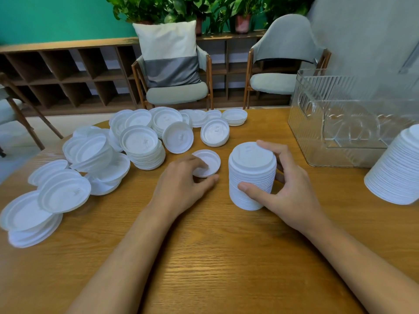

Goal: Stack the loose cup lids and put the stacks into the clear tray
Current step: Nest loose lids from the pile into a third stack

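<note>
A tall stack of white cup lids (pixel 251 175) stands mid-table, and my right hand (pixel 283 184) grips it, thumb on its front and fingers round its back and top rim. Just left of it, my left hand (pixel 183 184) pinches a single white lid (pixel 209 160) lying on the wooden table (pixel 204 257). Several loose lids and short stacks (pixel 140 146) are scattered over the table's left and far side. The clear ribbed tray (pixel 347 123) stands at the far right, with only faint shapes showing through its walls.
Another tall lid stack (pixel 399 171) stands at the right edge, in front of the tray. Two chairs (pixel 176 87) and a low wooden shelf stand beyond the table's far edge. Bare wood lies between my forearms and the near edge.
</note>
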`<state>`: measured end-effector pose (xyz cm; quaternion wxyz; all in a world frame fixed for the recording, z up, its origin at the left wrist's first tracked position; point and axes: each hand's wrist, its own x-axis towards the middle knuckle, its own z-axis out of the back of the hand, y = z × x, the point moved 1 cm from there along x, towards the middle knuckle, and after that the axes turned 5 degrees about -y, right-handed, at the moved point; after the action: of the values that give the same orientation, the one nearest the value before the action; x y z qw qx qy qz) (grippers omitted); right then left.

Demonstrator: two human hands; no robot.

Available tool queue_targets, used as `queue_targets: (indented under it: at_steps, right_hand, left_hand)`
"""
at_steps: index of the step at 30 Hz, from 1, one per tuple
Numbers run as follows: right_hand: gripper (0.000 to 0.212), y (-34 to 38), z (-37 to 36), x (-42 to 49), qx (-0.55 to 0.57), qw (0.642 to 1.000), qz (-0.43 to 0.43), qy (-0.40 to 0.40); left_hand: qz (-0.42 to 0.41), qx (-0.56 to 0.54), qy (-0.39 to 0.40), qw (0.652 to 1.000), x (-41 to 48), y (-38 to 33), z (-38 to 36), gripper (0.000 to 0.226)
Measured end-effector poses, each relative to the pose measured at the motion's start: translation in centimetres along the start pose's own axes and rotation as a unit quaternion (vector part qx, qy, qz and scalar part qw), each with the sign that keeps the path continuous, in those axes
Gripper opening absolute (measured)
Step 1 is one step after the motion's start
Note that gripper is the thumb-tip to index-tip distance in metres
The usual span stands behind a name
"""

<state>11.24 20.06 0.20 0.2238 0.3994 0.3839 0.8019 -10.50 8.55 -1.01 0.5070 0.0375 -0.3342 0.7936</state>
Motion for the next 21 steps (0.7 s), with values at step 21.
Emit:
queue_targets:
  at_steps: [21]
  right_hand:
    - [0.076,-0.3,0.1,0.0,-0.002,1.0,0.0,0.008]
  left_hand:
    - [0.102,-0.371,-0.138,0.913,-0.4,-4.1,2.3,0.024]
